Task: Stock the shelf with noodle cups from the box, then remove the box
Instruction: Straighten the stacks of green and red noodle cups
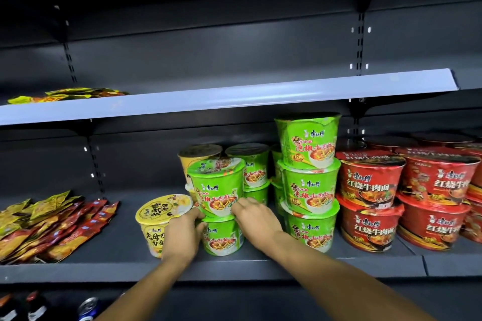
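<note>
Green and film-wrapped, the upper noodle cup [216,190] stands on the lid of a lower green cup [223,238] near the front of the shelf [117,266], its long axis close to vertical; the left grip [182,234] curls its fingers against the cup's base from the left and the right grip [257,221] clasps it from the right, so the cup lies just ahead of and between both, neither plainly nearer. The coming move is probably squaring it on the stack, between the yellow cup [163,219] just left and the three-high green stack [309,190] just right; the box is out of view.
</note>
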